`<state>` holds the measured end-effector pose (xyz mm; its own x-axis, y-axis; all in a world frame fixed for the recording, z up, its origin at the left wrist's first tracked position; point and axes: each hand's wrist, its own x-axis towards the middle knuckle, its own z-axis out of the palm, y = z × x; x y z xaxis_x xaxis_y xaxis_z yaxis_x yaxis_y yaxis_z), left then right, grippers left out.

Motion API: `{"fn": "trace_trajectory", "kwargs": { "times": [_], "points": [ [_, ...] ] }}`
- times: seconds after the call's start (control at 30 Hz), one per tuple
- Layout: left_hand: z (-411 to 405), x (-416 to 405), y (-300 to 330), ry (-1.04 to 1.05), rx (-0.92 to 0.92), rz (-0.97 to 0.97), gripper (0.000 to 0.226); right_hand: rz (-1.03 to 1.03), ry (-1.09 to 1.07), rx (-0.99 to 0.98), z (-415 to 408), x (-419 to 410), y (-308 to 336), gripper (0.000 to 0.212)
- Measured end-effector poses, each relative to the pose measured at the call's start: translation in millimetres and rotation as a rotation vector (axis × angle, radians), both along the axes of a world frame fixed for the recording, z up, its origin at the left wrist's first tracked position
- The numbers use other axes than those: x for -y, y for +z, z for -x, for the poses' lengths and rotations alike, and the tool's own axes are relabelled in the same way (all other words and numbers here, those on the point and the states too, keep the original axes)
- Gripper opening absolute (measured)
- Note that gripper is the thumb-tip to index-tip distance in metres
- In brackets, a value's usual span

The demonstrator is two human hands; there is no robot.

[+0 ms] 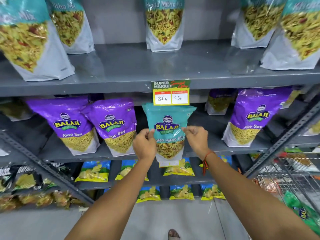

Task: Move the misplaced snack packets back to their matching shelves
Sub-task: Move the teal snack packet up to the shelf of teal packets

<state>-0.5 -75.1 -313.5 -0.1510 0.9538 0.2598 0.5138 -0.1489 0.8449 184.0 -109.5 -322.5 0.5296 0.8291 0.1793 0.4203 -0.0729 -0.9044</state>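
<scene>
Two bare forearms reach forward from the bottom edge, a red thread (207,159) tied round the right wrist. The left hand (144,142) and right hand (197,138) each have their grip pinching a side edge of a teal Khatta Mitha Mix packet (167,129), held upright in front of the middle shelf (225,149), between purple Aloo Sev packets (114,126). Its top touches or overlaps the yellow price tag (171,96) hanging from the upper shelf (121,84), where matching teal packets (163,23) stand.
</scene>
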Motion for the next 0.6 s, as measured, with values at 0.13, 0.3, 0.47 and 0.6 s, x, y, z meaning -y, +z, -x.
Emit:
{"fn": "trace_trajectory", "kwargs": {
  "times": [0.13,0.3,0.47,0.6],
  "points": [
    [26,57,4,-0.044,0.034,-0.028,0.04,0.014,0.009,0.075,20,57,6,0.055],
    [59,113,36,-0.017,0.187,-0.094,0.044,-0.09,0.083,0.127,51,119,40,0.051],
    [75,115,110,-0.021,0.459,-0.179,0.028,-0.309,0.145,0.15,80,137,114,0.055],
    [79,88,189,-0.017,0.557,-0.333,0.018,-0.46,0.13,0.136,84,106,191,0.047]
  ]
}}
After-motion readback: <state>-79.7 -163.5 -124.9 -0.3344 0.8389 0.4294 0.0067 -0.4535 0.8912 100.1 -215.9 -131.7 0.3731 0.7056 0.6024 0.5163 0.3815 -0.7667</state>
